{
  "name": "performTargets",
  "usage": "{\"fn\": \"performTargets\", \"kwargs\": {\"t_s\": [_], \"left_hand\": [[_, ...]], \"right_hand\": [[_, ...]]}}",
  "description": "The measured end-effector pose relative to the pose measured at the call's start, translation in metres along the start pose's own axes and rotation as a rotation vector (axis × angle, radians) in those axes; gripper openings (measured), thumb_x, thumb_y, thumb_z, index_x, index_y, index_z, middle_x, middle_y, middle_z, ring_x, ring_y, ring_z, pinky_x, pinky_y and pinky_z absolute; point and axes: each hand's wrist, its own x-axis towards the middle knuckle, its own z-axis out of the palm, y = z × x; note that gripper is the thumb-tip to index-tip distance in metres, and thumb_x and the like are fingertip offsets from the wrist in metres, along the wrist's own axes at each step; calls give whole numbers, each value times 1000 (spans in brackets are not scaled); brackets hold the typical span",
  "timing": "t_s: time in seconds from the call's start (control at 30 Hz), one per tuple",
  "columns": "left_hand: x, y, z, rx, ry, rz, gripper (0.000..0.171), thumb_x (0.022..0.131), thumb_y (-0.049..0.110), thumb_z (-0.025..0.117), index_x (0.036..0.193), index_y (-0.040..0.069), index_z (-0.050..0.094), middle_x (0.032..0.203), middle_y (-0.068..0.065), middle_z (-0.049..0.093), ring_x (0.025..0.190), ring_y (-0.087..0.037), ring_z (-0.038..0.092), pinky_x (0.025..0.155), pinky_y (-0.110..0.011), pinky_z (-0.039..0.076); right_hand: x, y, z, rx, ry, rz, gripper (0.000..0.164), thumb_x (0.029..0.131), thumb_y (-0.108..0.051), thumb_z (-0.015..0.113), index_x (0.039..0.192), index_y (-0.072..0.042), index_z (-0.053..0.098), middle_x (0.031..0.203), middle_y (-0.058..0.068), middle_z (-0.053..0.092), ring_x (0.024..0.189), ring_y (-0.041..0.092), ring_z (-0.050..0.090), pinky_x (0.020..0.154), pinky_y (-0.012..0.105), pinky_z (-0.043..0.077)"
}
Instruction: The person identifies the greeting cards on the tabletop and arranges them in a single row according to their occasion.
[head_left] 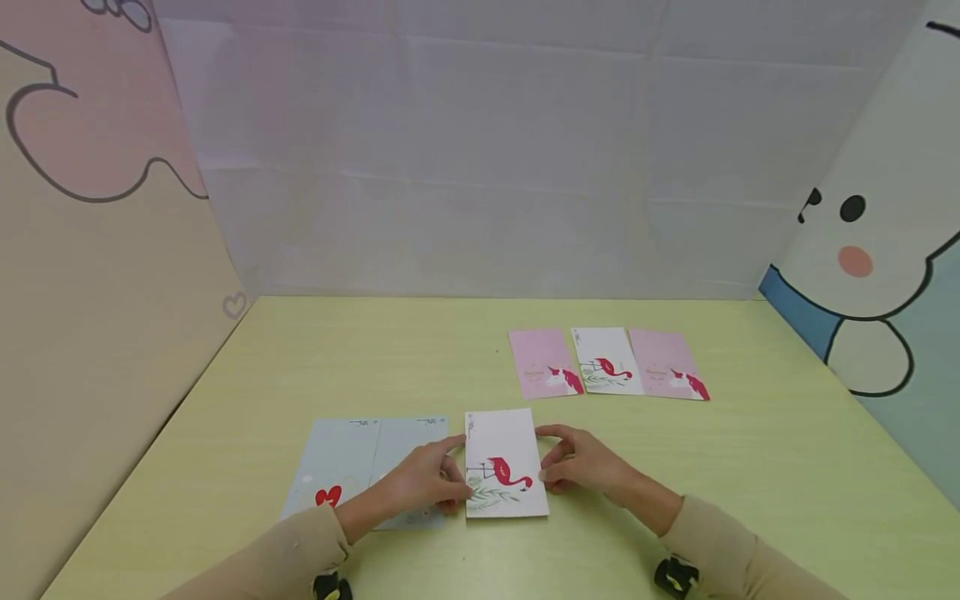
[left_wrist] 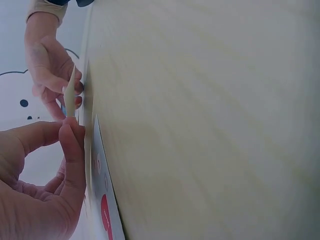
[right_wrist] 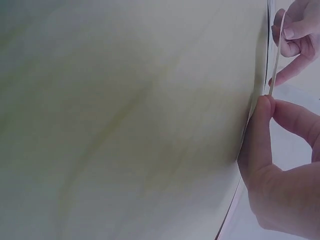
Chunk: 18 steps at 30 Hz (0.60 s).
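Flamingo card (head_left: 504, 463), white with a red bird above green leaves, is at the near middle of the pale yellow surface (head_left: 375, 358), directly between the two hands and touched by both. The left hand (head_left: 420, 477) pinches its left edge between thumb and fingers, and the right hand (head_left: 588, 463) pinches its right edge the same way; in both wrist views the card shows nearly edge-on as a thin pale strip between the fingertips. Just to its left are two pale blue panels (head_left: 341, 450), one with a red heart (head_left: 328, 497); whether they are joined or separate I cannot tell, since the left hand and forearm cover much of their lower part. Farther back, to the right, stand in a row a pink unicorn card (head_left: 542, 358), a second flamingo card (head_left: 603, 354) and another pink unicorn card (head_left: 663, 358), the last two touching. The dark wrist devices (head_left: 677, 577) under the beige sleeves (head_left: 712, 537) are cut off or partly hidden, and the wrist views leave the card's printed face out of sight. Small dark script marks the top left corner of the held card and the far edge of the blue panels, too small to read; no brand can be made out.
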Motion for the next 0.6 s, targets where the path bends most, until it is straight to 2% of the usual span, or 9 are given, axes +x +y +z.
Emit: {"fn": "performTargets", "kwargs": {"t_s": [0.6], "left_hand": [[3,-3,-1,59,-31,-15,75,76,11,68,133,-11,24,67,0,59,51,-17,56,44,-28,45]], "right_hand": [[-3,-4,2,-85,-4,5,57,76,-2,66,126,4,40,78,8,53,63,18,54,60,29,49]]}}
